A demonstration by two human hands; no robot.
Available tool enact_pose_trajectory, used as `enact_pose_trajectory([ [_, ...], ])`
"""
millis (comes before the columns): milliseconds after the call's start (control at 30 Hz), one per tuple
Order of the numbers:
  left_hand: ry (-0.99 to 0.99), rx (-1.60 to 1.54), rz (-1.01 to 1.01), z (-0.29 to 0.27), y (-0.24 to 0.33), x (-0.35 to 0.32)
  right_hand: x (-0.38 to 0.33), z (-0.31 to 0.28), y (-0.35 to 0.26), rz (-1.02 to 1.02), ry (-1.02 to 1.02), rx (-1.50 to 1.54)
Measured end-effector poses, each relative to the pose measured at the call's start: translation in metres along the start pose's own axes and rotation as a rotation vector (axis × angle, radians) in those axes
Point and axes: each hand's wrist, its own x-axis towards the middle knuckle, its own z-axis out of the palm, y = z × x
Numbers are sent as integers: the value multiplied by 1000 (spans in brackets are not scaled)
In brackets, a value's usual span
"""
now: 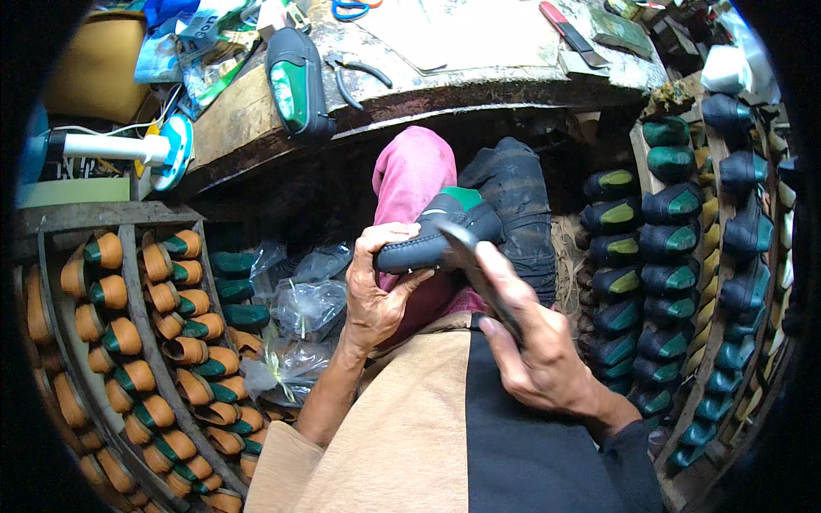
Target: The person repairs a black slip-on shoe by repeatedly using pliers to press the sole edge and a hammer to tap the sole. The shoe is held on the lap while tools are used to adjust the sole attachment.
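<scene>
My left hand [380, 286] grips a dark shoe [406, 254] by its toe end, thumb below and fingers on top, above my lap. Pale stitching runs around the toe, and green shows inside the heel end [463, 198]. In my right hand [539, 346] is what looks like a hammer [460, 241], its handle dark and its curved metal head close against the shoe's side. Motion blurs the hammer and my right fingers, so I cannot tell whether the head touches the shoe.
A worn workbench [479, 85] ahead bears another dark shoe [295, 81], pliers [355, 79] and a red-handled knife [573, 32]. Racks of orange-brown shoes [175, 359] stand at left, dark and green shoes [671, 239] at right. Clear plastic bags [308, 308] lie beside my left arm.
</scene>
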Motion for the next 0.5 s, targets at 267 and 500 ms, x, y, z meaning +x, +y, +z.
enact_pose_trajectory([
  [267, -12, 29, 85, 2, -7, -7, 16, 0, 4, -9, -32, -65],
  [500, -42, -82, 44, -2, -11, -3, 4, 0, 22, 41, 53, -10],
])
